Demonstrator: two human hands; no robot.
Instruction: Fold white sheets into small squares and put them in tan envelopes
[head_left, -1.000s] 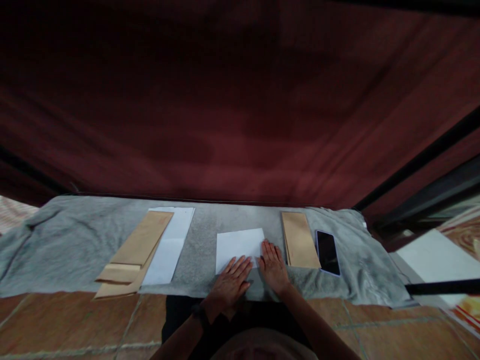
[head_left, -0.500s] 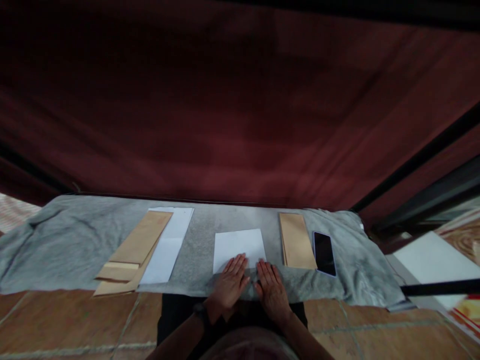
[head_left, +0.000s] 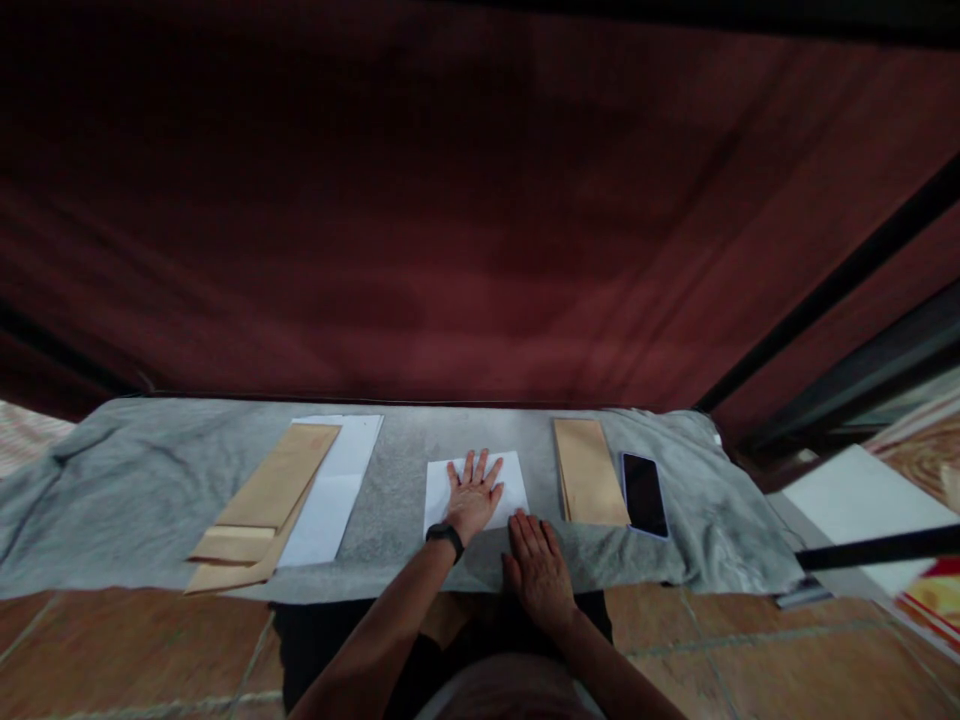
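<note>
A white folded sheet of paper (head_left: 506, 478) lies in the middle of a grey cloth (head_left: 135, 480). My left hand (head_left: 472, 492) rests flat on the sheet, fingers spread and pointing away from me; a dark band is on its wrist. My right hand (head_left: 536, 568) lies flat on the cloth at the sheet's near right corner, fingers stretched out. Neither hand holds anything.
Brown envelopes (head_left: 266, 500) lie stacked over white sheets (head_left: 337, 490) at the left. Another brown envelope pile (head_left: 589, 472) and a dark phone (head_left: 644, 494) lie at the right. A dark red curtain (head_left: 480, 230) hangs behind. Tiled floor (head_left: 135, 645) shows in front.
My left hand slid forward from the sheet's near edge onto its middle. My right hand moved back from the sheet toward its near right corner.
</note>
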